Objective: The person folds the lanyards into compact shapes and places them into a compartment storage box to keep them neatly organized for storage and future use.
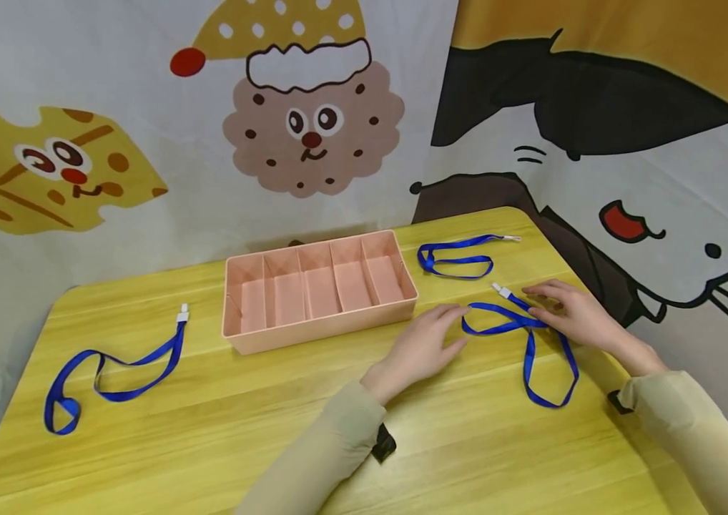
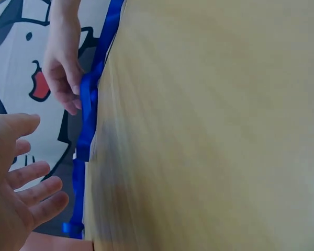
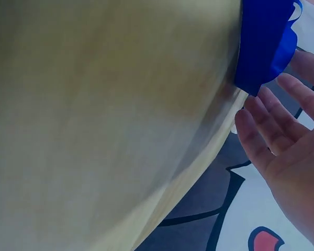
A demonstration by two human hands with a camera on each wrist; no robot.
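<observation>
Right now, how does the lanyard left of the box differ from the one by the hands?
The left lanyard trails in a winding curve; the other lanyard spreads into two loops. The other lanyard lies by the left hand and right hand; the left lanyard lies apart. Both are blue with a white clip.

Box (image 1: 322,330) stands at rear of table (image 1: 209,443), before cloth (image 1: 190,179). First lanyard (image 1: 124,396) lies left of box; second lanyard (image 1: 428,264) lies right; third lanyard (image 1: 518,322) lies before the second, between left hand (image 1: 417,348) and right hand (image 1: 575,313).
</observation>
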